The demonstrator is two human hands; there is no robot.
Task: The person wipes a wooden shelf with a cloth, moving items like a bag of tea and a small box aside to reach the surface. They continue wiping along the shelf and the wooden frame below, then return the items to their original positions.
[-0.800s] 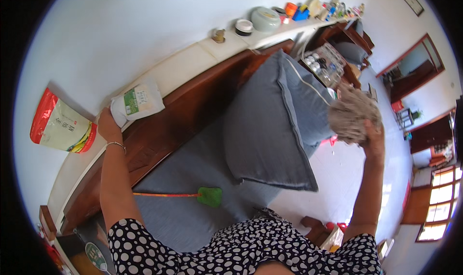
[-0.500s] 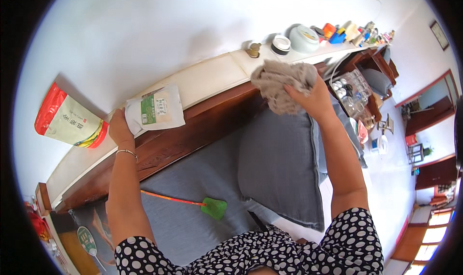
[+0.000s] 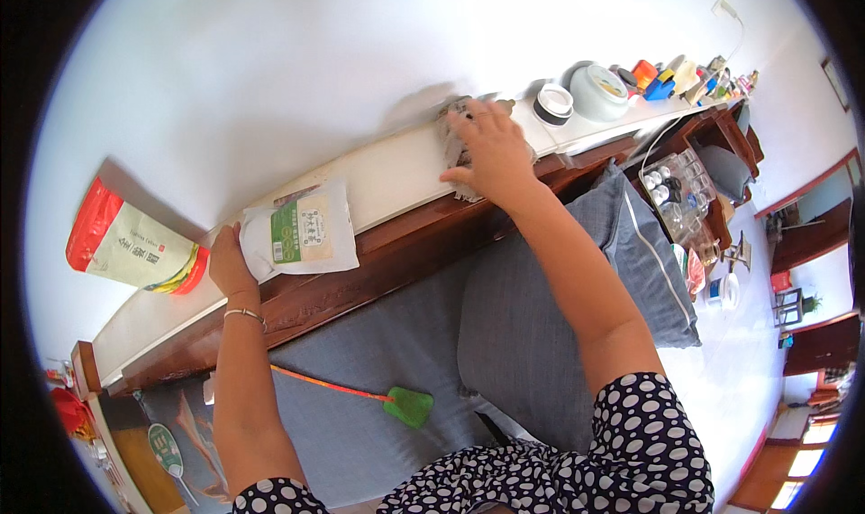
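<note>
Overall, the white ledge (image 3: 396, 172) is the main work surface. On its left stands the red-and-cream pouch (image 3: 135, 244), just beside the left hand (image 3: 232, 266), which grips the white packet (image 3: 315, 230) by its left edge. The grey-brown cloth (image 3: 450, 143) lies directly beneath the right hand (image 3: 496, 152), showing past its left side; those fingers are spread, and whether they also pinch it I cannot tell. Recommended: press evenly, keep the packet clear, and mind the small brownish object (image 3: 508, 106) near the fingertips.
</note>
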